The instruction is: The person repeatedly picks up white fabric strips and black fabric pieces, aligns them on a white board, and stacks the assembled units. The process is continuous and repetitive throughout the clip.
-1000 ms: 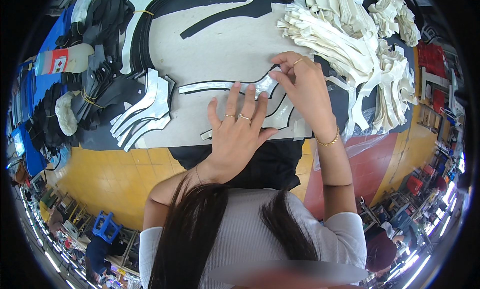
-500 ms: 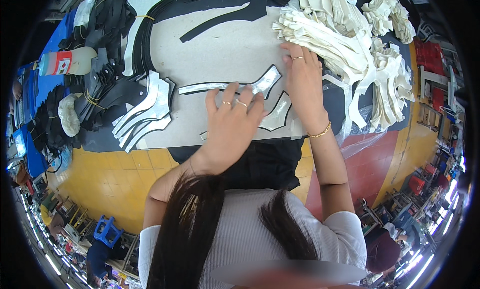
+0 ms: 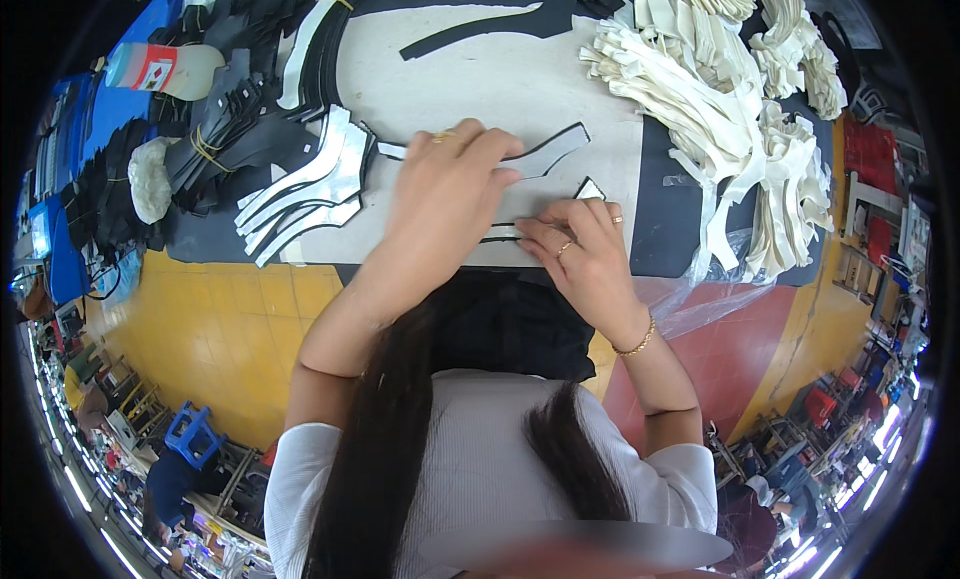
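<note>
Two curved white pieces with black edging lie on the pale board in front of me. My left hand is bent over the far curved piece, its fingers and thumb closing on the middle. That piece's narrow end and forked end show on either side of the hand. Nearer to me, my right hand pinches the near curved piece with bent fingers. Most of this piece is covered by the hand; a pointed tip shows beyond the knuckles.
White shaped pieces lie stacked left of my left hand. Cream fabric strips are heaped at the right. Beyond the hands lies a black curved piece. Dark bundles and a plastic bottle stand far left; clear plastic hangs off the edge.
My right hand has come from beside the cream strips toward me, onto the near piece. My left hand has shifted from spread fingers to a bent grip on the far piece. The view has shifted slightly.
</note>
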`<state>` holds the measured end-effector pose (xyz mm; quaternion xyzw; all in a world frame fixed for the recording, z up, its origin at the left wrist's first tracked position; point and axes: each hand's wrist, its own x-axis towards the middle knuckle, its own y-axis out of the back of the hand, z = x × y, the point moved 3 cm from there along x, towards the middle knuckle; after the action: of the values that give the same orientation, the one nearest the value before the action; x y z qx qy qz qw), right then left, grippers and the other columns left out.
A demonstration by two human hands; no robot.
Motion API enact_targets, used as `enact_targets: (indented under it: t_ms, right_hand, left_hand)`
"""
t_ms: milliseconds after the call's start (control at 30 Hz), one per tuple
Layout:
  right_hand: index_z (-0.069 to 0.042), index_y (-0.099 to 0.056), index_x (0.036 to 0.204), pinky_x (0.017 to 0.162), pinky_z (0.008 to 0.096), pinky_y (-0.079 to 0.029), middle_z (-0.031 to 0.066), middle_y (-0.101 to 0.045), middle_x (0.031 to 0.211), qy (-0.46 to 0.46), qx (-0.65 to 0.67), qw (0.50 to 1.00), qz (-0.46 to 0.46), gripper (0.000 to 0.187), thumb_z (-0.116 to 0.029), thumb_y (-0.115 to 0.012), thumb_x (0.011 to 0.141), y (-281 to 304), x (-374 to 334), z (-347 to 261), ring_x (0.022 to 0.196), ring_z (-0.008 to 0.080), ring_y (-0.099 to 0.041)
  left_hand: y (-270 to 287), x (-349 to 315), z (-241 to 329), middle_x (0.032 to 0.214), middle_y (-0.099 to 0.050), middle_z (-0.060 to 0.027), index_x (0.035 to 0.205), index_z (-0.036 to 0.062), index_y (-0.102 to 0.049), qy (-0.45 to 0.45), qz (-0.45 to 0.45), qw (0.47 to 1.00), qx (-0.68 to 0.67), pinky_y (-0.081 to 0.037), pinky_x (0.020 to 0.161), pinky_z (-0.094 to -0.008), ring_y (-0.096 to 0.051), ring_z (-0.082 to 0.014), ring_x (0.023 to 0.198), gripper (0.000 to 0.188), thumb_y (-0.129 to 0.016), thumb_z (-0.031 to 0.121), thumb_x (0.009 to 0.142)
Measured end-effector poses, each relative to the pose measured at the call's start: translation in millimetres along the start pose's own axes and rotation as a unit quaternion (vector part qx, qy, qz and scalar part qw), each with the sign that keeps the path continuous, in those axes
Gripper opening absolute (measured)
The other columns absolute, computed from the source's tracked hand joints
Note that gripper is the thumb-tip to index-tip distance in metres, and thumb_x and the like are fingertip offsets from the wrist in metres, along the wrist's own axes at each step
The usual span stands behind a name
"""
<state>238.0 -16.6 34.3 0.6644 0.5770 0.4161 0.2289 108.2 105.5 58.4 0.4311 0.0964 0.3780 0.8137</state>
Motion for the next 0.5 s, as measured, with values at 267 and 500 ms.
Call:
enact_targets:
  t_ms: [267,500]
  right_hand:
    - [-0.01,-0.071,0.094,0.088,0.0388,-0.033,0.0033,-0.056,0.099,-0.056,0.052,0.996,-0.044,0.02,-0.013,-0.08,0.076,-15.7,9.5,-1.4,0.095,0.0232,-0.052]
    - [-0.011,-0.069,0.089,0.091,0.0397,-0.03,0.0025,-0.054,0.101,-0.071,0.053,0.993,-0.078,0.018,-0.015,-0.081,0.076,-22.2,16.2,-0.6,0.1,0.023,-0.051]
  left_hand:
    - [99.2,-43.4,-38.5,0.093,-0.068,-0.0097,0.103,0.0042,-0.072,0.229,0.128,0.964,-0.033,-0.049,0.072,-0.0318,-0.066,-0.0244,0.081,0.024,-0.078,0.014,0.082]
    - [69.1,-70.8,-59.3,0.116,-0.061,-0.0093,0.11,0.0086,-0.073,0.152,0.141,0.965,0.159,-0.047,0.089,-0.0372,-0.058,-0.0257,0.109,0.029,-0.079,0.014,0.082]
